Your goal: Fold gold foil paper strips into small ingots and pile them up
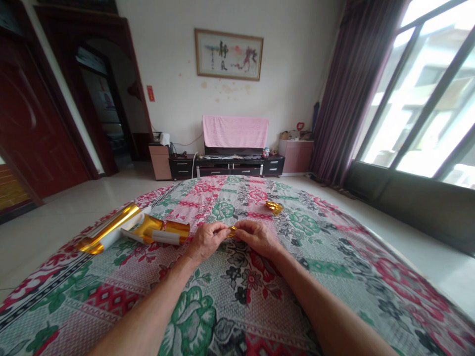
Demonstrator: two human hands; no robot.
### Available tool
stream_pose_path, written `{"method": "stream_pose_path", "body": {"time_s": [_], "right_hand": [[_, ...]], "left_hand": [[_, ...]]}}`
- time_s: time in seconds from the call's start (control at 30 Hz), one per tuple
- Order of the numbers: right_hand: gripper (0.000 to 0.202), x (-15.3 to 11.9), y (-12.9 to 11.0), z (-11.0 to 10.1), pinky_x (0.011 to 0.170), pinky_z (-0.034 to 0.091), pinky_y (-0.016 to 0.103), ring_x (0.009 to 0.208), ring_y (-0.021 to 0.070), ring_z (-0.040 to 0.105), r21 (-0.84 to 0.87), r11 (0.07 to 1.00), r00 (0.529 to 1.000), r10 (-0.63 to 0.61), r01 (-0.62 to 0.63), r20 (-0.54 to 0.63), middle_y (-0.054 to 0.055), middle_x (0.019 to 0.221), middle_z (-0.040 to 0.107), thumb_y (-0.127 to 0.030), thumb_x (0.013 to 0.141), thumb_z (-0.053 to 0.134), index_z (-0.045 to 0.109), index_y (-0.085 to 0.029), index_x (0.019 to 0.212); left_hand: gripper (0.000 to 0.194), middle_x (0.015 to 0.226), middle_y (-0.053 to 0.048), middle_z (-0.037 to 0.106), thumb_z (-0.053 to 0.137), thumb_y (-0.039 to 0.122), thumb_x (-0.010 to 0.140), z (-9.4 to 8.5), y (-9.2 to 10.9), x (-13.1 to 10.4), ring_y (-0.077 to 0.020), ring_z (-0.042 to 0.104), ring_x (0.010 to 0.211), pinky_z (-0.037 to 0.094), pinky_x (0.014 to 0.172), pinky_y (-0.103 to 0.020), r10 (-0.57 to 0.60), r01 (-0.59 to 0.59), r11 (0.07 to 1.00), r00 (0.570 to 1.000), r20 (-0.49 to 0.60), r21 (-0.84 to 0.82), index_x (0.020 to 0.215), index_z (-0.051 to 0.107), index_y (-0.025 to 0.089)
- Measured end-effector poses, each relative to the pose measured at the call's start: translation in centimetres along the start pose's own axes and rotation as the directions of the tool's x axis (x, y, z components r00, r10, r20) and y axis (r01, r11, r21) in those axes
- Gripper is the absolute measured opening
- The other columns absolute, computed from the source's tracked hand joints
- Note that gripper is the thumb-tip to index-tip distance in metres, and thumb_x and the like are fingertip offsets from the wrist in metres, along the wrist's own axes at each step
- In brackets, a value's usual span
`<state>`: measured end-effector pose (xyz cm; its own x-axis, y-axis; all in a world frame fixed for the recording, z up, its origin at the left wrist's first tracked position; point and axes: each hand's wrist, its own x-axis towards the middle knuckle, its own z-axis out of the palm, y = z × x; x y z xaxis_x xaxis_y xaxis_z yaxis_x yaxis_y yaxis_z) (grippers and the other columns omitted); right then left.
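Observation:
A small piece of gold foil paper [232,231] is pinched between my two hands, just above the patterned tablecloth [230,267]. My left hand [208,240] grips its left side with thumb and fingertips. On the other side, the fingers of my right hand [258,237] close on it too; much of the piece is hidden behind the fingers. A folded gold foil shape [274,207] lies farther off, to the right of my hands. To the left rest curled sheets of gold foil paper [163,231] with white backs, and a longer gold roll [111,230] beside them.
The cloth covers a large table with a rounded far edge. Beyond it stand a low black TV cabinet [237,169] and a screen under a pink cloth [235,131]. A purple curtain [339,94] and windows are on the right, a dark red door [37,109] on the left.

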<state>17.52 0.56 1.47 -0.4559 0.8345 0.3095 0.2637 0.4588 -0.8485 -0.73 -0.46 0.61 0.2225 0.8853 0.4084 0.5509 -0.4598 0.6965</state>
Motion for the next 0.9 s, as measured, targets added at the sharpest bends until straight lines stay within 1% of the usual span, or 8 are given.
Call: {"method": "stream_pose_path", "body": {"time_s": [0.07, 0.17, 0.23, 0.37, 0.57, 0.63, 0.7, 0.9], "right_hand": [[0.022, 0.0, -0.1, 0.2, 0.052, 0.036, 0.019, 0.054, 0.0084, 0.047, -0.029, 1.0, 1.0, -0.006, 0.006, -0.02, -0.002, 0.062, 0.058, -0.034, 0.079, 0.05, 0.064, -0.017, 0.077], [0.026, 0.0, -0.2, 0.4, 0.048, 0.032, 0.018, 0.051, 0.0077, 0.044, -0.1, 0.995, 0.998, -0.009, 0.002, -0.064, -0.003, 0.055, 0.052, -0.035, 0.079, 0.049, 0.062, -0.016, 0.065], [0.027, 0.0, -0.2, 0.5, 0.048, 0.031, 0.018, 0.051, 0.0077, 0.042, -0.111, 0.994, 0.996, -0.011, 0.001, -0.09, -0.004, 0.053, 0.05, -0.034, 0.079, 0.048, 0.06, -0.016, 0.062], [0.026, 0.0, -0.2, 0.6, 0.05, 0.033, 0.019, 0.053, 0.0082, 0.044, -0.065, 0.998, 0.997, -0.026, 0.021, -0.079, -0.003, 0.056, 0.052, -0.032, 0.08, 0.047, 0.06, -0.017, 0.063], [0.024, 0.1, 0.0, 0.5, 0.053, 0.035, 0.02, 0.055, 0.0092, 0.046, 0.053, 0.999, 0.994, 0.007, -0.001, -0.106, -0.002, 0.06, 0.055, -0.036, 0.078, 0.049, 0.061, -0.017, 0.071], [0.025, 0.1, 0.0, 0.4, 0.053, 0.036, 0.02, 0.055, 0.0091, 0.046, 0.089, 0.996, 0.993, 0.007, 0.004, -0.118, -0.002, 0.061, 0.055, -0.039, 0.078, 0.049, 0.061, -0.017, 0.073], [0.027, 0.1, -0.2, 0.4, 0.053, 0.036, 0.019, 0.056, 0.0088, 0.046, 0.104, 0.995, 0.993, 0.007, 0.006, -0.117, -0.002, 0.061, 0.055, -0.041, 0.078, 0.05, 0.06, -0.017, 0.073], [0.028, 0.1, -0.2, 0.5, 0.051, 0.035, 0.018, 0.055, 0.0076, 0.044, 0.067, 0.998, 0.995, 0.007, -0.001, -0.101, -0.002, 0.062, 0.055, -0.04, 0.08, 0.049, 0.06, -0.015, 0.073]], "left_hand": [[0.025, 0.066, 0.0, 0.064, 0.05, 0.034, 0.077, 0.1, -0.1, 0.0, -0.0113, 0.055, 0.061, 0.041, 0.057, -0.019, 0.01, -0.01, 1.0, 1.0, 0.003, -0.01, 0.077, 0.067, 0.016], [0.024, 0.069, -0.001, 0.067, 0.051, 0.034, 0.077, 0.2, -0.2, 0.0, -0.0126, 0.058, 0.064, 0.043, 0.059, -0.02, 0.019, -0.019, 0.999, 1.0, -0.001, -0.033, 0.078, 0.068, 0.017], [0.024, 0.072, -0.001, 0.068, 0.052, 0.034, 0.076, 0.2, -0.2, 0.0, -0.0132, 0.06, 0.066, 0.045, 0.061, -0.021, 0.014, -0.014, 0.998, 1.0, -0.001, -0.061, 0.08, 0.069, 0.017], [0.024, 0.076, -0.001, 0.07, 0.057, 0.036, 0.073, 0.1, 0.0, -0.1, -0.014, 0.061, 0.069, 0.047, 0.063, -0.021, -0.012, 0.012, 0.994, 1.0, -0.001, -0.107, 0.082, 0.069, 0.017], [0.03, 0.081, -0.002, 0.07, 0.061, 0.037, 0.07, 0.0, 0.1, -0.2, -0.014, 0.061, 0.07, 0.047, 0.064, -0.022, 0.012, -0.005, 0.989, 0.999, 0.049, -0.149, 0.091, 0.068, 0.016], [0.029, 0.079, -0.002, 0.069, 0.06, 0.036, 0.07, -0.1, 0.2, -0.2, -0.0137, 0.06, 0.07, 0.046, 0.064, -0.022, 0.015, -0.007, 0.99, 0.998, 0.053, -0.141, 0.091, 0.068, 0.016], [0.026, 0.075, 0.0, 0.068, 0.058, 0.035, 0.072, -0.2, 0.4, -0.2, -0.0128, 0.058, 0.067, 0.045, 0.062, -0.021, 0.007, -0.001, 0.99, 0.999, 0.049, -0.138, 0.086, 0.069, 0.017], [0.026, 0.061, 0.002, 0.061, 0.054, 0.037, 0.073, -0.5, 0.7, -0.1, -0.0096, 0.051, 0.056, 0.04, 0.053, -0.018, -0.055, 0.054, 0.985, 0.999, 0.001, -0.162, 0.076, 0.068, 0.015]]}}
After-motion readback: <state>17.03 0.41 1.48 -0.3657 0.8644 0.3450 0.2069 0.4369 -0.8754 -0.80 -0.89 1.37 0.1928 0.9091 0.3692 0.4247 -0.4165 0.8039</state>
